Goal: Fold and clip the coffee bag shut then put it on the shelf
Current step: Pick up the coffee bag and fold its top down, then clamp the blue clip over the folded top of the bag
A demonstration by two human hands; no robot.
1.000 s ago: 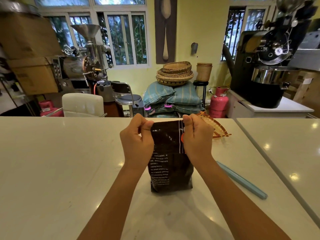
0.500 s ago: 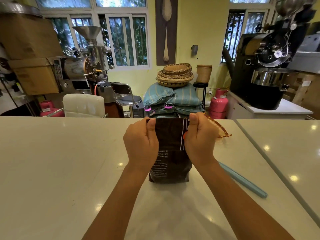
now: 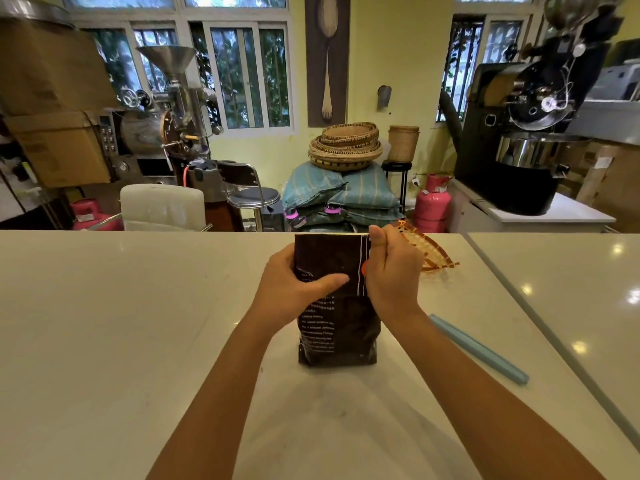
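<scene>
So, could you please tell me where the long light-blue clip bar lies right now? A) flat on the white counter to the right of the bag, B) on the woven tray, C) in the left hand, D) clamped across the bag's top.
A: the long light-blue clip bar lies flat on the white counter, right of the dark brown coffee bag, untouched by either hand.

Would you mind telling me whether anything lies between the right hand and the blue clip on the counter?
Nothing visible does. The blue clip lies on bare counter just right of the right hand, which grips the coffee bag.
</scene>
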